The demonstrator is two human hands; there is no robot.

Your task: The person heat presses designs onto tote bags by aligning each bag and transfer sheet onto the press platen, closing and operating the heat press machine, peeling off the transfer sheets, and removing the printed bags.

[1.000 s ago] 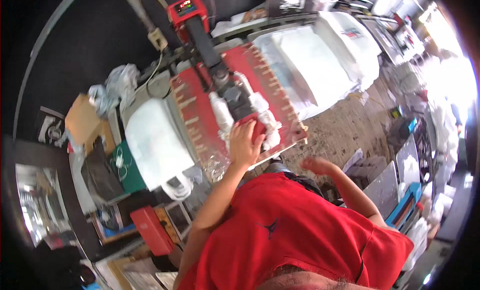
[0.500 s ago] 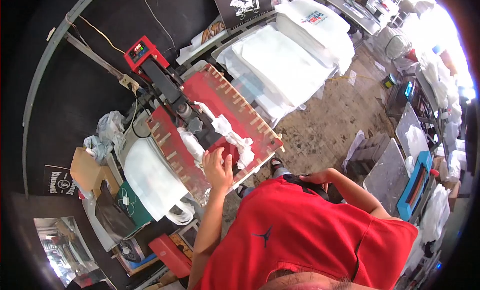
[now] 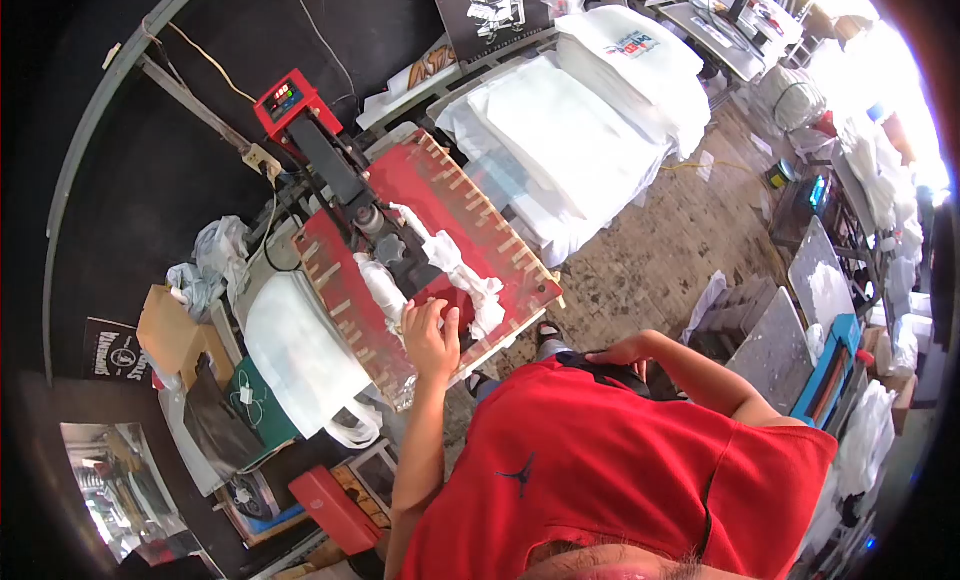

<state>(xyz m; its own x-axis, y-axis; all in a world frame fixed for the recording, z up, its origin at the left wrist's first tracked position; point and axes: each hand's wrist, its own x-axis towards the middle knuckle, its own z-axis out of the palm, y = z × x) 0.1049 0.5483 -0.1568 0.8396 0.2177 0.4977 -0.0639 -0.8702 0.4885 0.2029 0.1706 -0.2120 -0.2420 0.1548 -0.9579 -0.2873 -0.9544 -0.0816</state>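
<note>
My left hand (image 3: 432,342) rests with its fingers apart at the front of a red heat press (image 3: 440,190), near the white cloth-wrapped bars on its top. Whether it touches the press handle is hard to make out. My right hand (image 3: 628,352) is at my waist, on a black bag or strap (image 3: 600,372); its fingertips are partly hidden. A red control box (image 3: 290,102) with a lit display sits at the back of the press. White fabric bags (image 3: 565,130) lie in a stack right of the press, and another white bag (image 3: 300,350) lies to its left.
An open cardboard box (image 3: 170,325) and a green board (image 3: 262,405) are at the left. Below them is a red case (image 3: 335,510). On the right stand grey boards (image 3: 765,350), a blue tool (image 3: 828,370) and white plastic bundles. A worn floor (image 3: 660,235) shows between.
Over the last second the view has shifted, and my right hand has come in to the black bag or strap at my waist. My left hand has stayed at the press front.
</note>
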